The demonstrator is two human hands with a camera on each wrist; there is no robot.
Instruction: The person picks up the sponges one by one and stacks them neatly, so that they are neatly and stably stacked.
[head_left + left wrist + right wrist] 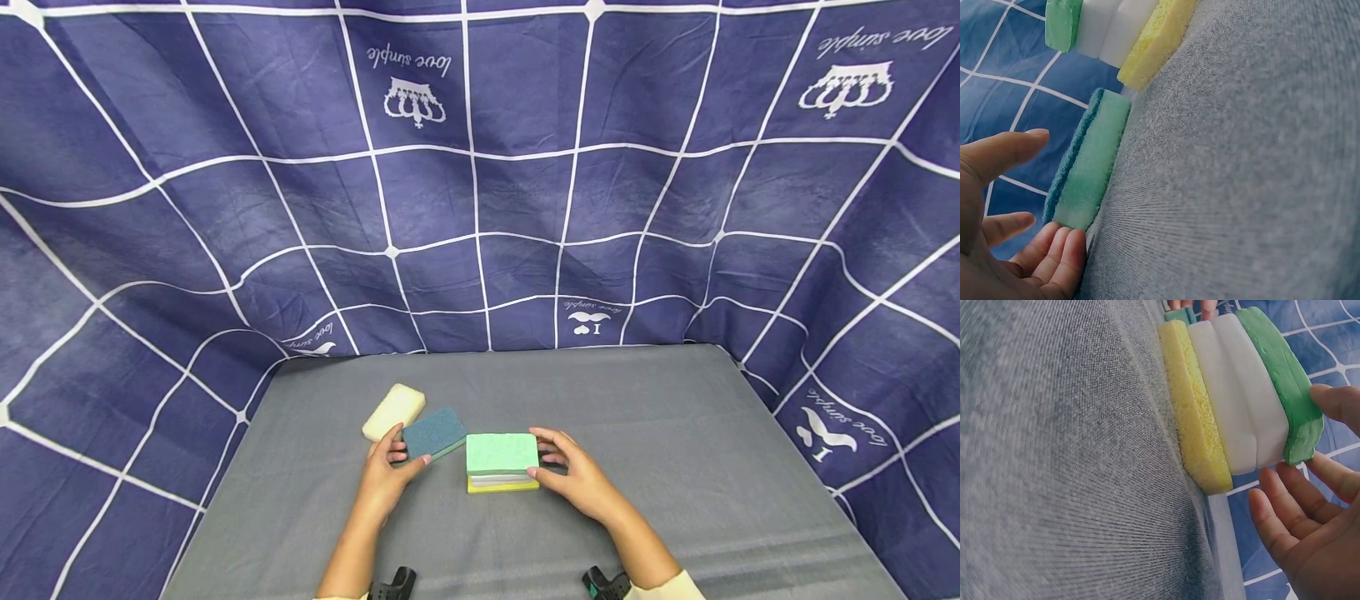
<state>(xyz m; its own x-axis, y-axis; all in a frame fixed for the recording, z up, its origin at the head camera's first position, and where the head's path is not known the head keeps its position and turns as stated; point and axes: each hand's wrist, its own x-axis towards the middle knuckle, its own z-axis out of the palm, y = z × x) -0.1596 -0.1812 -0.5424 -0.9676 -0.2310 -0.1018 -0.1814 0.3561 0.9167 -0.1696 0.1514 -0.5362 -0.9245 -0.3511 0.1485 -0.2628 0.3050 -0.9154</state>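
Observation:
A stack sits mid-table: a green sponge (pixel 501 452) on top, two white sponges (pixel 1235 394) under it, and a yellow sponge (pixel 1194 406) at the bottom. My right hand (pixel 573 473) holds the green sponge at its right end, thumb at the near corner and index finger at the far one. To the left, a green sponge with a dark teal scouring face (pixel 435 433) lies with that face up. My left hand (pixel 386 475) is at its left end; several fingertips touch the end, while the thumb (pixel 1029 139) stands apart from it.
A cream sponge (pixel 394 412) lies behind my left hand, close to the teal-faced one. Grey cloth (pixel 637 400) covers the table. A blue curtain with white lines (pixel 525 192) hangs round the back and sides.

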